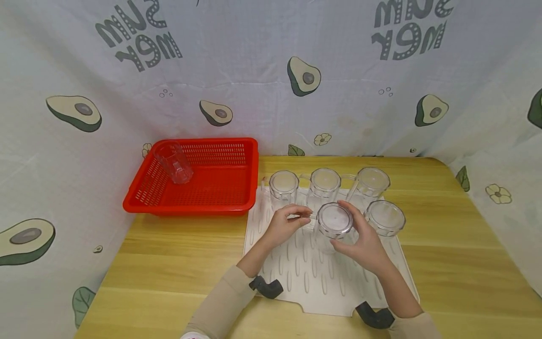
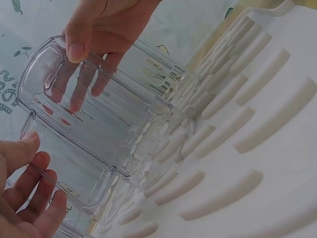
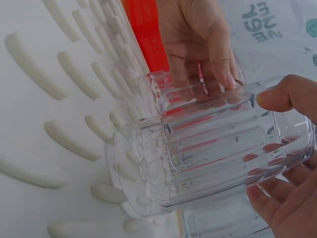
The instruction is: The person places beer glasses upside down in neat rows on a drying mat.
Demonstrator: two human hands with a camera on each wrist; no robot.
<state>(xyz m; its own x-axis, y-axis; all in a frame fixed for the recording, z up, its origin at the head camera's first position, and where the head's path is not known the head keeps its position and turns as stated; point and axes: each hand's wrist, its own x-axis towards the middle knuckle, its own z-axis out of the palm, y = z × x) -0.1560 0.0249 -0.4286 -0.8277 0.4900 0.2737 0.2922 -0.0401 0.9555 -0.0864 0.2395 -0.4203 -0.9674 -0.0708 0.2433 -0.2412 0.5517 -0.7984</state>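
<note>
A clear, faceted mug (image 1: 334, 221) stands upside down, its rim at the white ridged draining mat (image 1: 296, 282). My right hand (image 1: 366, 242) grips its body near the upturned base, thumb on one side and fingers on the other. At the mug's left, my left hand (image 1: 285, 226) pinches the handle between thumb and fingers. The left wrist view shows the clear mug (image 2: 114, 129) between the left hand (image 2: 29, 193) and the right hand (image 2: 104, 39). In the right wrist view, its rim seems to touch the ridges.
Several upturned clear mugs, including a back-left one (image 1: 283, 183) and a right one (image 1: 385, 216), stand behind and beside the held mug. A red perforated basket (image 1: 211, 207) at the left holds another clear mug (image 1: 175, 165), tilted. Below lies a wooden table (image 1: 457, 254); a printed curtain (image 1: 254, 56) hangs behind.
</note>
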